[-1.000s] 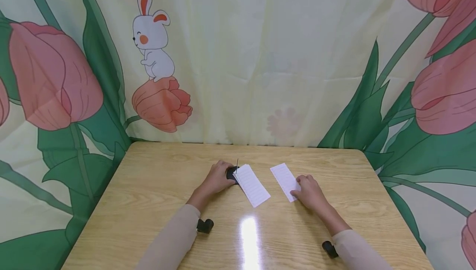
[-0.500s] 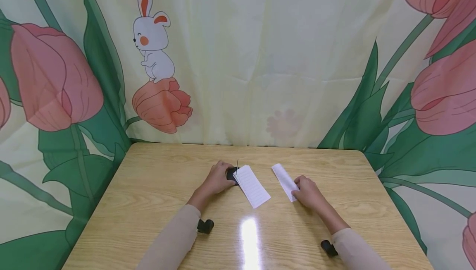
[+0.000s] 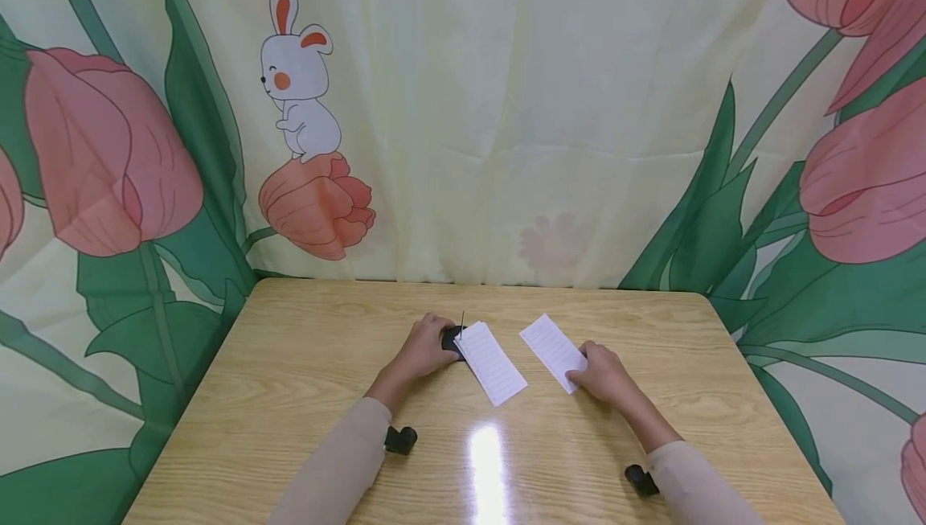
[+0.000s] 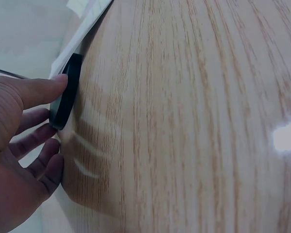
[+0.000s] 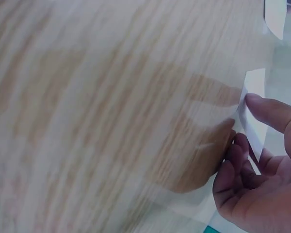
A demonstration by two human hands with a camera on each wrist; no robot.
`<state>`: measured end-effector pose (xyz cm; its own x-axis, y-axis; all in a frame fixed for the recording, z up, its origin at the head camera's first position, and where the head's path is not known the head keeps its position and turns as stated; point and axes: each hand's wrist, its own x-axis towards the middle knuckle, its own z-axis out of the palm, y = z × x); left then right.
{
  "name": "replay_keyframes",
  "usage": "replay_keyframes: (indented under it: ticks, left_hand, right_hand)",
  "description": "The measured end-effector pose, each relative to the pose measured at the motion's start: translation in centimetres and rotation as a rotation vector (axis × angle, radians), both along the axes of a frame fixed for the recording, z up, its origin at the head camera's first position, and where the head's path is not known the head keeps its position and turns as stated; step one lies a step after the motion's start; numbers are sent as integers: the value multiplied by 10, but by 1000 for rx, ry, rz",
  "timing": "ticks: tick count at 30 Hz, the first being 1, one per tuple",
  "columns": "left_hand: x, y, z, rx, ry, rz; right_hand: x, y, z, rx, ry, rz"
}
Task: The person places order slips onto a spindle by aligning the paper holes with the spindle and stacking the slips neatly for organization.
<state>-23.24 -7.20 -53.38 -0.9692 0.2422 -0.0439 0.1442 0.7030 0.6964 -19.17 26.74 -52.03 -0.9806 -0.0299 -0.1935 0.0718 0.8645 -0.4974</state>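
A receipt spike with a round black base [image 3: 449, 339] stands toward the back of the table, its thin metal pin [image 3: 462, 322] pointing up. Several white printed slips [image 3: 495, 371] are stacked at the pin and slant toward the front right. My left hand [image 3: 424, 347] grips the base from its left side, thumb on the near edge and fingers behind, as the left wrist view shows. To the right, my right hand [image 3: 602, 372] pinches a single printed paper slip [image 3: 548, 346] by its near right edge. In the right wrist view, the thumb lies on the slip [image 5: 254, 114] and the fingers curl beneath.
The wooden table [image 3: 311, 324] reaches back to a curtain [image 3: 448, 107] printed with tulips and a rabbit. Black wrist cameras [image 3: 401, 440] sit at both sleeves. A bright light reflection [image 3: 488, 469] lies on the near tabletop.
The slip in my right hand curled lengthwise half a second ago and is flat again, its far end now a little farther left. My left hand keeps its grip on the base.
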Motion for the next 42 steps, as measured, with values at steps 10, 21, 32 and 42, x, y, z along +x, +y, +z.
replay_keyframes:
  ticks: [10, 21, 32, 42]
  left_hand:
    - [1, -1, 1, 2, 8, -6]
    - [2, 0, 1, -4, 21, -5]
    - [3, 0, 2, -2, 21, -7]
    - [3, 0, 1, -11, 7, -6]
  right_hand:
    - [6, 8, 1, -37, 44, -5]
    - [6, 17, 16, -69, 128, -17]
    - [3, 23, 45, -113, 167, -5]
    - [-1, 19, 71, -155, 224, 42]
